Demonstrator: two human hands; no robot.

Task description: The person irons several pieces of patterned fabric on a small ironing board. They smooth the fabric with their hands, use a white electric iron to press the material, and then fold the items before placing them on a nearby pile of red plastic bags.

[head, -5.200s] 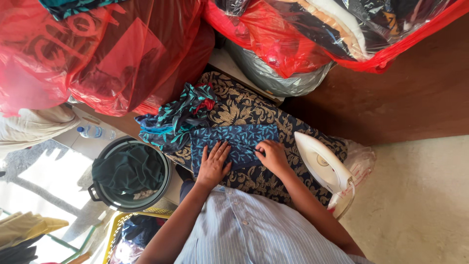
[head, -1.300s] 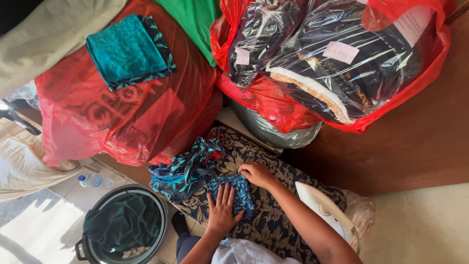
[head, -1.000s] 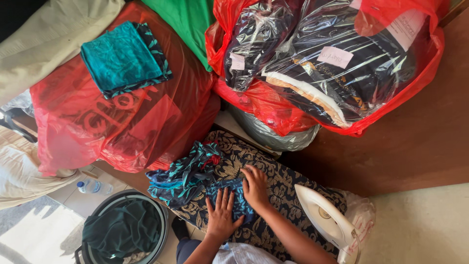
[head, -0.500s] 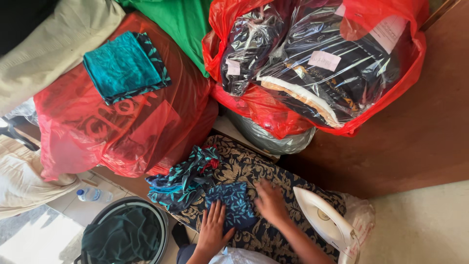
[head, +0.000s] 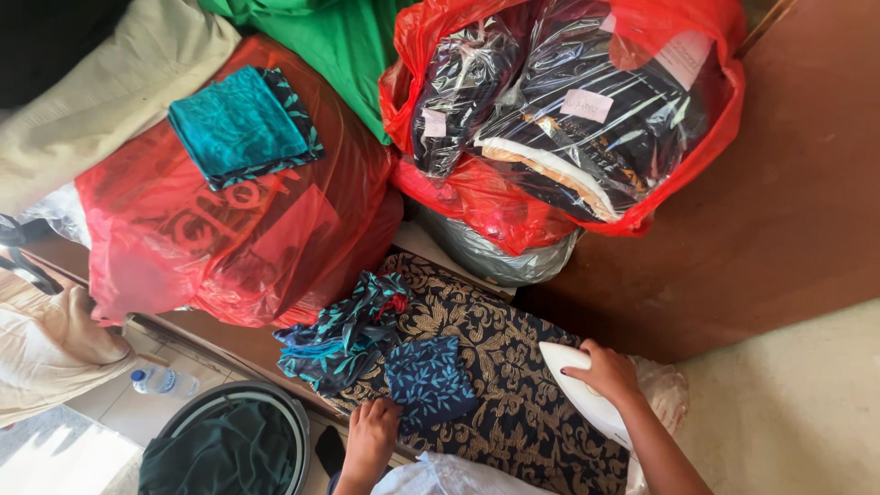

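Looks like the ironing step is about to start on that small folded blue leaf-print cloth (head: 429,383), which sits on the patterned ironing pad (head: 513,403). The left hand (head: 371,438) rests at the cloth's near left corner, fingers (head: 383,412) flat and spread on its edge, pinning it rather than gripping. Just left of those fingers there's a bunched teal print garment (head: 346,332) waiting on the pad. Off to the right, well apart from the cloth, the right hand (head: 605,374) is curled over the white iron (head: 582,396), fingers wrapped on its top. My guess: next move needs the iron brought over onto the cloth while the left hand clears out.
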